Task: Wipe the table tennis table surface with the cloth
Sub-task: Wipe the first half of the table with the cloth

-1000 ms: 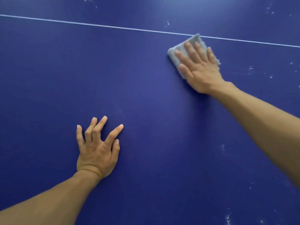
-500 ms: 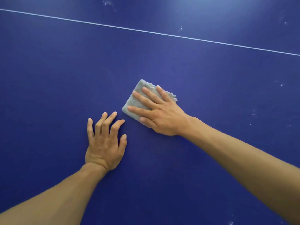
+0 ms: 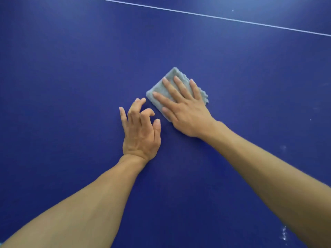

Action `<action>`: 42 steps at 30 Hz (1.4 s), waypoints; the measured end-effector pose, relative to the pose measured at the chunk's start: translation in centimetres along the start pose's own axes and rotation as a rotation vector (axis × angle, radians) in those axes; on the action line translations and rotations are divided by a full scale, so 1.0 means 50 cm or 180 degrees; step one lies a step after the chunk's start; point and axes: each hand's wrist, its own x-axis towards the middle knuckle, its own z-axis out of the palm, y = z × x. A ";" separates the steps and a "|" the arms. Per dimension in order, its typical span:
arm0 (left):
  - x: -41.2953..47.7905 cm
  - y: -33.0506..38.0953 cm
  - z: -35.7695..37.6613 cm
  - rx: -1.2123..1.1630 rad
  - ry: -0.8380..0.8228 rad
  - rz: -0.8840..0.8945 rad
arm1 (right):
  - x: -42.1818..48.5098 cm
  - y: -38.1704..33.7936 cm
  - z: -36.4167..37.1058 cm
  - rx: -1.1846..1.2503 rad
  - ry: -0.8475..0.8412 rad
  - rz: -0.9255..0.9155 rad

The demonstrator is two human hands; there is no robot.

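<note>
Cloth, folded, flat on counter near centre; right hand presses it, fingers straight and spread. Left hand at cloth's 8 o'clock, loosely curled, empty. Advice: keep pressure even, overlap strokes, work toward specks at 4 o'clock

Games room — blue table tennis table, white line

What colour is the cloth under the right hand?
Pale grey cloth, seen in the head view.
</note>
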 end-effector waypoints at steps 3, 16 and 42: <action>-0.001 -0.002 -0.001 -0.0077 -0.0040 -0.0055 | -0.234 -0.065 0.043 0.0078 0.0086 0.0332; -0.019 0.002 -0.016 0.0409 -0.0473 0.0097 | -0.538 -0.103 0.071 0.0476 -0.0002 0.2334; -0.687 0.388 0.083 0.0831 -0.0462 -0.1033 | -1.001 -0.032 0.149 -0.0050 -0.0247 -0.0612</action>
